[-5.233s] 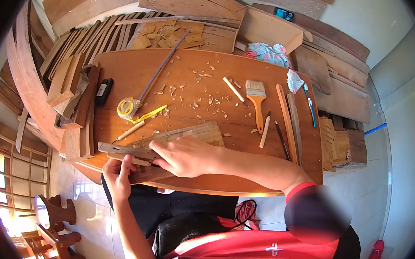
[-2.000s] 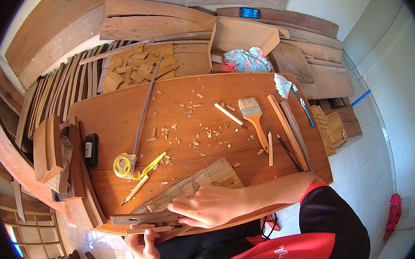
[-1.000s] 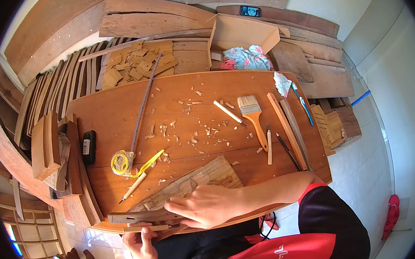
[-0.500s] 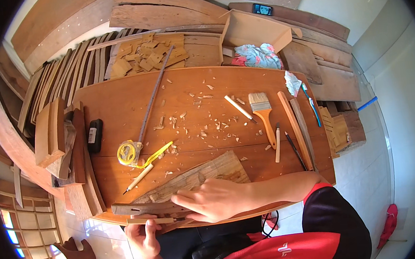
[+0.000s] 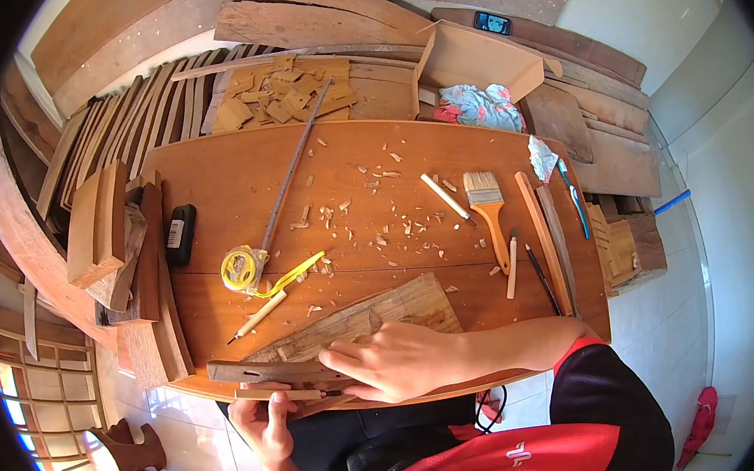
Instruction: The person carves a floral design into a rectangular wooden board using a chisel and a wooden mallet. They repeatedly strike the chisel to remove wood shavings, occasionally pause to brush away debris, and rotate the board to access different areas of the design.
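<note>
At the table's near edge, my left hand is closed round the light wooden handle of a carving chisel. The chisel's dark blade points right, toward the fingers of my right hand. That hand is closed on a narrow dark wood strip, its fingers lying over the strip's right part and hiding it. A small dark slot shows in the strip. Partly under the strip and my right hand lies a flat, rough wood board. The exact contact of blade and strip is hard to make out.
Pale wood shavings are scattered over the brown table. A tape measure, another carving tool, a wide brush, a pencil and wood sticks lie around. Stacked wood blocks stand left; a cardboard box sits behind.
The whole view has shifted slightly, so things on the table appear a little to the right. Both hands keep nearly the same hold on chisel and wood strip.
</note>
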